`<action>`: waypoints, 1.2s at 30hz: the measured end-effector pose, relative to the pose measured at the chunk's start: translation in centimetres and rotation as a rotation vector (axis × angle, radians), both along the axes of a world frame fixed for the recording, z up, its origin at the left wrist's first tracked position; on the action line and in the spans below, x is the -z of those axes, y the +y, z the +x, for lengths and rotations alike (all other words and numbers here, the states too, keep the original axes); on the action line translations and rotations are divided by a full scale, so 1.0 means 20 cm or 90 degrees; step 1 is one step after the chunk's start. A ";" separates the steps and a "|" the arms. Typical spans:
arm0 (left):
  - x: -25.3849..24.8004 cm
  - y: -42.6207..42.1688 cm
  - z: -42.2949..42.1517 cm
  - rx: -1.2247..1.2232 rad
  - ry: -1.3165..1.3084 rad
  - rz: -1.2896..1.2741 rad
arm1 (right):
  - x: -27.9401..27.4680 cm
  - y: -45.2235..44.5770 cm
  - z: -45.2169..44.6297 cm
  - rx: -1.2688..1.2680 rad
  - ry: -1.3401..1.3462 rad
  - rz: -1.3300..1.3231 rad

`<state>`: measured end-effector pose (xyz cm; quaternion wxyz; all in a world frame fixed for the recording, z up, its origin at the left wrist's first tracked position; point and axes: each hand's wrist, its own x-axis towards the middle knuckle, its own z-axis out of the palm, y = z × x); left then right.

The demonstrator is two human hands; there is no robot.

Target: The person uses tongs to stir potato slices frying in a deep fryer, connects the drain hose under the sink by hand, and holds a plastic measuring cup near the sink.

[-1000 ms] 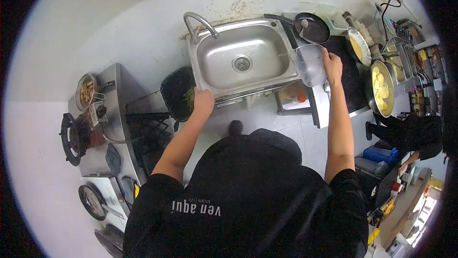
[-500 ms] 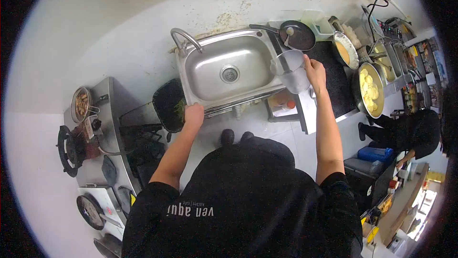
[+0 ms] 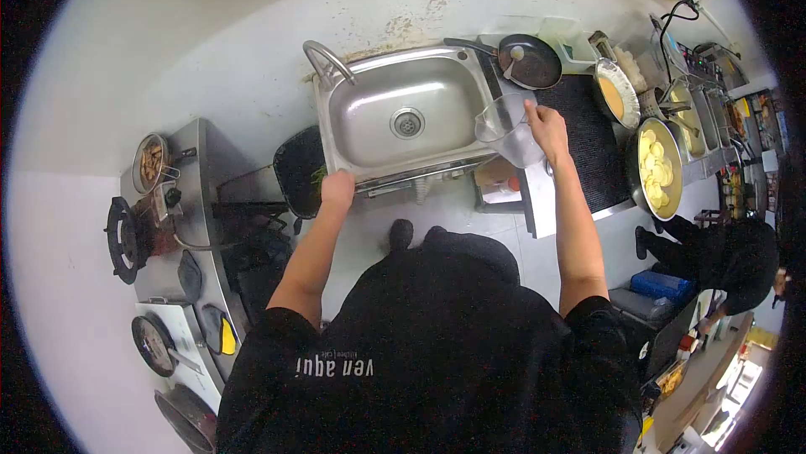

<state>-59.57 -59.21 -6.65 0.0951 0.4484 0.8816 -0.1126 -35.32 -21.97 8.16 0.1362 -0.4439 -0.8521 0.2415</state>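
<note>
My right hand (image 3: 547, 129) is closed on the handle of a clear plastic measuring jug (image 3: 514, 140). The jug hangs over the right end of the stainless steel sink (image 3: 401, 170), tilted a little, its spout side toward the basin. I cannot make out whether anything is inside it. At the sink's front left corner, my left hand (image 3: 338, 189) has its fingers closed over the rim. The curved faucet (image 3: 329, 63) stands at the back left of the basin, and no water shows running from it.
Right of the sink are a frying pan (image 3: 529, 62), a black ridged mat (image 3: 588, 143) and a large pan of pale yellow slices (image 3: 656, 170). A black bin (image 3: 298, 170) stands left. A burner (image 3: 123, 240) is farther left. Another person (image 3: 739, 261) bends at far right.
The jug and my right hand stay nearly in place, with the jug shifted slightly. My left hand remains on the sink corner. The view has turned a little; the other person's arm has moved.
</note>
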 end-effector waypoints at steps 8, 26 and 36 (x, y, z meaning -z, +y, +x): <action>0.02 -0.02 0.01 -0.020 0.010 0.029 | -0.02 -0.13 -0.15 -0.128 -0.026 0.002; 0.05 -0.05 0.04 -0.087 0.016 0.067 | 0.03 -0.54 -0.65 -0.292 -0.026 -0.034; 0.06 -0.06 0.02 -0.050 0.012 0.060 | 0.02 -0.32 -0.31 -0.152 0.066 -0.100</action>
